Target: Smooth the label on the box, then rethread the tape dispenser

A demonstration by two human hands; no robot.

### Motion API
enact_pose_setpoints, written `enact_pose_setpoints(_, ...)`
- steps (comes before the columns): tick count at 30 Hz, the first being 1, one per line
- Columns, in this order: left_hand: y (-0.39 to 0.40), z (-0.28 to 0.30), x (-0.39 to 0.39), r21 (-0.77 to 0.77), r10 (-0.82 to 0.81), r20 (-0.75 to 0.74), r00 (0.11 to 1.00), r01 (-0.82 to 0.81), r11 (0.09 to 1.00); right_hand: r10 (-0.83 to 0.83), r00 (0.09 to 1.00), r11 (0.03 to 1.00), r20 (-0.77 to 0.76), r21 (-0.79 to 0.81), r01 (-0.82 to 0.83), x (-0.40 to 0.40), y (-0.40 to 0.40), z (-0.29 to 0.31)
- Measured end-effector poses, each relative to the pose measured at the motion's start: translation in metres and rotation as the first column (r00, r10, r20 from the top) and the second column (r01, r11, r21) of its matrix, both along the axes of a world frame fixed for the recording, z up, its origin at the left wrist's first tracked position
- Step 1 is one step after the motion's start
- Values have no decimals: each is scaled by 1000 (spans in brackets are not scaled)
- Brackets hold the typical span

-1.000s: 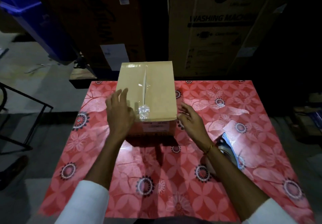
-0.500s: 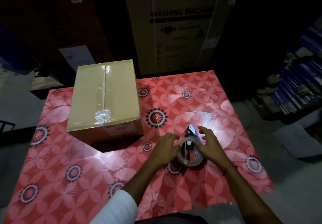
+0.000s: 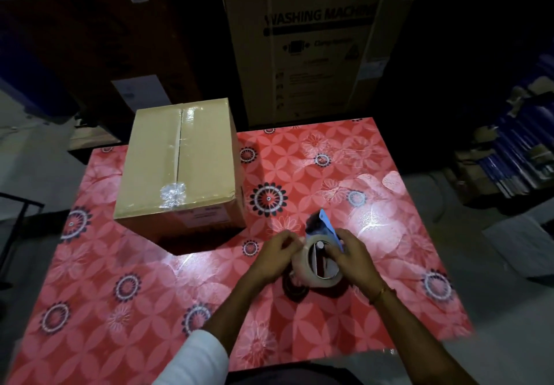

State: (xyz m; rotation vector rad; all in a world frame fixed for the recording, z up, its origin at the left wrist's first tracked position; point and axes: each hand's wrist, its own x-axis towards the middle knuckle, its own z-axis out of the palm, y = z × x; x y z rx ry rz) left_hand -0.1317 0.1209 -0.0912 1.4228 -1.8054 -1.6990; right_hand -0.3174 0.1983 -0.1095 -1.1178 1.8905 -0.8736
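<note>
Rethreading looks just begun: left hand (image 3: pixel 277 254) pinches at the tape roll (image 3: pixel 316 267), right hand (image 3: pixel 352 254) grips the dispenser (image 3: pixel 326 226); box (image 3: pixel 180 163) and label (image 3: pixel 207 215) sit untouched.

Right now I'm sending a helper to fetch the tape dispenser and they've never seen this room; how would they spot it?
Find the table with the red floral cloth in front of the tall washing machine carton. A brown cardboard box sits at its far left; the tape dispenser lies to the right and nearer, between both hands. It alone carries a pale tape roll and a blue blade guard.
</note>
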Motion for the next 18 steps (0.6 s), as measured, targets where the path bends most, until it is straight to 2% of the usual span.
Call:
enact_pose_setpoints(3, -7, 15, 6, 261, 172, -168, 971, -125, 957, 27, 926, 997, 376, -74, 1, 7, 0, 10)
enact_pose_setpoints(7, -6, 29, 14, 499, 254, -387, 886, -30, 866, 67, 807, 992, 587, -126, 9, 27, -8, 23)
enact_pose_setpoints(10, -1, 34, 17, 601, 373, -424, 826, -51, 798, 33, 791, 995, 610, -93, 30, 45, -10, 26)
enact_pose_setpoints(14, 7, 26, 31, 652, 464, -366, 807, -134, 746, 74, 826, 994, 558, -103, -20, 61, -6, 27)
enact_pose_setpoints(16, 10, 22, 39, 624, 450, -331, 830, -165, 764, 87, 843, 994, 531, -107, -35, 64, -4, 23)
enact_pose_setpoints(18, 13, 23, 47, 559, 382, -264, 885, -183, 809, 10, 840, 999, 542, -37, 12, 61, -3, 19)
